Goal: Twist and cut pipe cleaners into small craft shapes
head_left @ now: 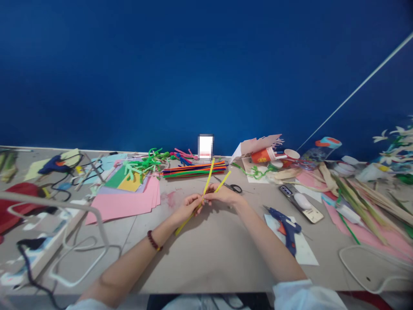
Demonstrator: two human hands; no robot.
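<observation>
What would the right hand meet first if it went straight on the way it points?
Probably the left hand, just past the yellow pipe cleaner by the right hand; depth is unclear.

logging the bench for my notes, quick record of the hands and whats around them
left hand: holds yellow pipe cleaners
right hand: holds the same pipe cleaners
wrist: red beaded bracelet on left
nearest: scissors
rest: glue gun, pink paper, pipe cleaner pile
</observation>
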